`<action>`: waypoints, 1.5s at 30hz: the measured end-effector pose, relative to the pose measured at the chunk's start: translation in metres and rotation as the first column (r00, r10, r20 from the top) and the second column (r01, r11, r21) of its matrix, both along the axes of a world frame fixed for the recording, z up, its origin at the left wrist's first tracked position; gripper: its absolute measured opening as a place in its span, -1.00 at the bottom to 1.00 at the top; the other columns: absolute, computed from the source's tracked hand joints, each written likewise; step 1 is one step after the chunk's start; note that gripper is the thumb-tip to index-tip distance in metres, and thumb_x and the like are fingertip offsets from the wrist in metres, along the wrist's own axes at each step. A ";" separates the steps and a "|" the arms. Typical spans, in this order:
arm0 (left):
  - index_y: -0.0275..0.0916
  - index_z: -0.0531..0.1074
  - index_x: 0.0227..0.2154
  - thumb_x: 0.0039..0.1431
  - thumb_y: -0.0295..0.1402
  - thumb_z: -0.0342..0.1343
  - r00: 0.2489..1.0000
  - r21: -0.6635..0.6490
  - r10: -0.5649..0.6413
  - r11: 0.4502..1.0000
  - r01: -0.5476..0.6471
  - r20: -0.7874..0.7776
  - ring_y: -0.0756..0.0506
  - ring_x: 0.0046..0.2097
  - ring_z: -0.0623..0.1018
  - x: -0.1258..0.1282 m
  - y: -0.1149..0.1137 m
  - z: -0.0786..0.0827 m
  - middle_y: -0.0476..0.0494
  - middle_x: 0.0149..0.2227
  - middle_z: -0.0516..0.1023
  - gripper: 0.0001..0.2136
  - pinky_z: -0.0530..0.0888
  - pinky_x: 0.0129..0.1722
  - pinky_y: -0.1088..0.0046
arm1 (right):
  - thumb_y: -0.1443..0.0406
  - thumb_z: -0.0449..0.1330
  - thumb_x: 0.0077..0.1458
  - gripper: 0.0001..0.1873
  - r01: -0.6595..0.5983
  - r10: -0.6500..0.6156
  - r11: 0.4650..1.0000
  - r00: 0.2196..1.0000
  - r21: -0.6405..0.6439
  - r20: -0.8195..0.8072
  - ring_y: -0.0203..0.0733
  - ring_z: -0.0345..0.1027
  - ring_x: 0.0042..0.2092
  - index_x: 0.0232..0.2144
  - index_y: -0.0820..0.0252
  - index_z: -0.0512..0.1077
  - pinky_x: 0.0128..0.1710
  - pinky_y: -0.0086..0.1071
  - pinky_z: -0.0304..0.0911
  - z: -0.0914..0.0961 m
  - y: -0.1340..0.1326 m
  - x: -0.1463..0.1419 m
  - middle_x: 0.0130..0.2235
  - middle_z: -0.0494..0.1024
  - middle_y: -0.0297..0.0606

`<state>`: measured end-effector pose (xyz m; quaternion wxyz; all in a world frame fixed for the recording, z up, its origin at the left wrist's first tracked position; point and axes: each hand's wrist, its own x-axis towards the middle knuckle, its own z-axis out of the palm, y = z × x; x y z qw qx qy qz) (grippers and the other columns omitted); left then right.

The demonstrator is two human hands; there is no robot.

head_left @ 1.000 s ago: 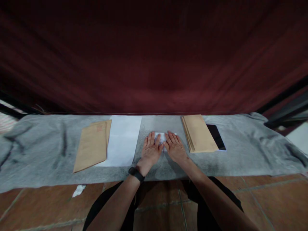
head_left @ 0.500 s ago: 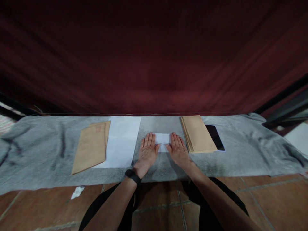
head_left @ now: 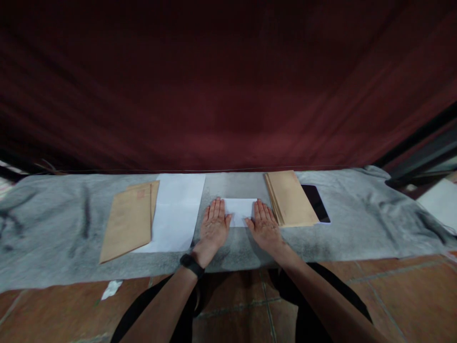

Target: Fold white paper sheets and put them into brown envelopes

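Note:
A folded sheet of white paper (head_left: pixel 240 212) lies flat on the grey cloth between my hands. My left hand (head_left: pixel 214 226) presses palm down on its left end, fingers stretched forward and thumb pointing inward. On its right end rests my right hand (head_left: pixel 264 226), also flat, its thumb on the paper. Larger white sheets (head_left: pixel 178 209) lie to the left, partly under brown envelopes (head_left: pixel 128 221). Right beside my right hand is a stack of brown envelopes (head_left: pixel 291 197), overlapping a dark phone (head_left: pixel 317 202).
The grey cloth (head_left: pixel 357 214) covers a long, narrow surface. Behind it hangs a dark red curtain (head_left: pixel 228 95). A scrap of white paper (head_left: pixel 112 289) lies on the tiled floor (head_left: pixel 243 305) below the front edge.
My hands have slid apart along the folded paper, the left one moving left, so more of the paper shows between them. The whole view has shifted slightly.

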<state>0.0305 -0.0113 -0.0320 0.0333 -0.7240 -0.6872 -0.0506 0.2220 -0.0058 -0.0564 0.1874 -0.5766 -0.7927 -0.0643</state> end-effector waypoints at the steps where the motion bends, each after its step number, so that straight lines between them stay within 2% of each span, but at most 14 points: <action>1: -0.50 0.05 0.36 0.44 -0.19 -0.28 1.000 -0.003 0.007 1.000 -0.007 -0.001 -0.22 0.43 0.07 0.000 0.000 0.000 -0.39 0.42 0.06 -0.42 0.09 0.39 0.16 | 0.07 -0.08 0.41 -0.30 0.000 0.000 1.000 1.000 0.000 -0.002 0.14 0.07 0.36 0.36 0.51 0.07 0.29 -0.01 0.05 0.000 -0.001 0.001 0.35 0.19 0.21; 9: -0.58 0.08 0.34 0.43 -0.24 -0.23 0.997 0.002 0.076 0.997 -0.076 0.007 -0.29 0.41 0.13 -0.001 -0.001 0.005 -0.47 0.39 0.12 -0.43 0.18 0.35 0.14 | 0.08 -0.08 0.40 -0.30 -0.001 0.001 1.000 1.000 0.027 -0.015 0.14 0.09 0.35 0.37 0.50 0.03 0.28 -0.01 0.06 0.000 -0.004 0.002 0.33 0.23 0.21; 12: -0.51 0.07 0.35 0.43 -0.22 -0.22 1.000 0.045 -0.017 0.999 0.017 0.015 -0.27 0.43 0.09 0.001 -0.005 0.007 -0.41 0.41 0.07 -0.43 0.16 0.37 0.13 | 0.08 -0.07 0.40 -0.31 0.004 -0.004 1.000 1.000 0.019 -0.003 0.13 0.11 0.34 0.36 0.50 0.06 0.28 -0.02 0.06 0.002 -0.003 0.002 0.33 0.22 0.19; 15: -0.27 0.12 0.36 0.43 -0.17 -0.19 0.981 0.033 -0.192 0.981 0.191 0.024 -0.22 0.44 0.07 0.002 -0.010 0.010 -0.21 0.43 0.08 -0.47 0.09 0.39 0.08 | 0.09 -0.04 0.39 -0.31 0.007 -0.007 1.000 1.000 -0.018 0.016 0.12 0.11 0.34 0.34 0.52 0.10 0.28 -0.05 0.06 0.005 -0.001 0.003 0.34 0.21 0.18; 17: -0.19 0.17 0.34 0.43 -0.14 -0.19 0.971 0.010 -0.235 0.972 0.235 0.037 -0.21 0.43 0.10 -0.001 -0.010 0.014 -0.15 0.41 0.13 -0.50 0.07 0.40 0.07 | 0.08 0.00 0.37 -0.30 0.010 -0.008 0.999 1.000 -0.047 0.024 0.13 0.12 0.33 0.34 0.50 0.12 0.28 -0.05 0.06 0.006 0.001 0.004 0.34 0.22 0.16; 20: -0.32 0.19 0.33 0.44 -0.15 -0.21 0.993 0.028 -0.118 0.993 0.118 0.029 -0.23 0.43 0.11 -0.013 -0.004 0.021 -0.28 0.40 0.14 -0.47 0.10 0.39 0.08 | 0.07 0.04 0.34 -0.31 0.012 -0.010 0.997 1.000 -0.077 0.029 0.13 0.14 0.32 0.33 0.46 0.15 0.27 -0.05 0.07 0.006 0.005 0.006 0.33 0.25 0.15; 23: -0.42 0.13 0.34 0.43 -0.20 -0.18 1.000 0.080 -0.005 0.997 0.007 -0.020 -0.30 0.43 0.07 -0.025 0.001 0.022 -0.40 0.42 0.05 -0.46 0.08 0.38 0.00 | 0.07 0.05 0.32 -0.31 0.004 -0.002 0.997 1.000 -0.083 0.023 0.14 0.15 0.31 0.32 0.43 0.17 0.26 -0.03 0.08 0.004 0.007 0.008 0.33 0.26 0.14; 26: -0.34 0.12 0.36 0.41 -0.35 -0.19 0.989 0.057 -0.122 0.990 0.126 -0.082 -0.25 0.44 0.05 -0.028 0.000 0.016 -0.32 0.42 0.07 -0.50 0.04 0.40 -0.02 | 0.11 0.06 0.32 -0.34 -0.004 0.006 0.995 1.000 -0.101 0.021 0.14 0.17 0.29 0.32 0.39 0.16 0.24 -0.01 0.10 0.005 0.008 0.009 0.32 0.27 0.12; 28: -0.29 0.13 0.35 0.36 -0.48 -0.20 0.972 0.003 -0.202 0.979 0.204 -0.122 -0.20 0.43 0.11 -0.024 -0.003 0.012 -0.29 0.40 0.14 -0.49 0.07 0.39 0.01 | 0.13 0.07 0.32 -0.36 -0.002 0.005 0.991 1.000 -0.134 0.023 0.14 0.19 0.28 0.33 0.35 0.16 0.21 -0.01 0.13 0.008 0.008 0.010 0.30 0.31 0.11; 32: -0.32 0.19 0.33 0.28 -0.61 -0.22 0.969 -0.047 -0.179 0.984 0.173 -0.171 -0.21 0.36 0.27 -0.010 -0.008 0.009 -0.35 0.35 0.24 -0.44 0.25 0.33 0.06 | 0.11 0.11 0.28 -0.33 0.030 -0.027 0.982 0.999 -0.186 0.021 0.18 0.31 0.16 0.32 0.33 0.17 0.10 -0.04 0.22 0.019 0.010 0.010 0.18 0.42 0.14; 37: -0.42 0.20 0.31 0.27 -0.63 -0.21 0.968 -0.051 -0.181 0.983 0.174 -0.175 -0.27 0.33 0.31 0.001 -0.011 0.010 -0.44 0.35 0.23 -0.46 0.35 0.26 0.08 | 0.12 0.13 0.27 -0.30 0.116 -0.118 0.965 0.993 -0.233 0.006 0.14 0.48 -0.07 0.31 0.40 0.14 -0.10 -0.15 0.33 0.033 0.014 0.005 0.00 0.50 0.14; 41: -0.43 0.21 0.30 0.28 -0.63 -0.20 0.963 -0.056 -0.198 0.980 0.190 -0.183 -0.27 0.33 0.32 0.003 -0.012 0.010 -0.46 0.33 0.26 -0.48 0.35 0.26 0.13 | 0.10 0.18 0.24 -0.31 0.182 -0.189 0.926 0.982 -0.332 0.012 0.12 0.52 -0.09 0.27 0.39 0.18 -0.19 -0.23 0.33 0.040 0.018 0.003 -0.01 0.51 0.12; 45: -0.42 0.21 0.30 0.28 -0.63 -0.19 0.966 -0.063 -0.209 0.978 0.201 -0.153 -0.25 0.34 0.31 0.004 -0.013 0.011 -0.47 0.33 0.27 -0.48 0.32 0.27 0.12 | 0.11 0.21 0.22 -0.42 0.183 -0.207 0.901 0.978 -0.393 -0.017 0.10 0.53 -0.06 0.16 0.32 0.28 -0.18 -0.26 0.31 0.040 0.022 0.004 -0.05 0.56 0.06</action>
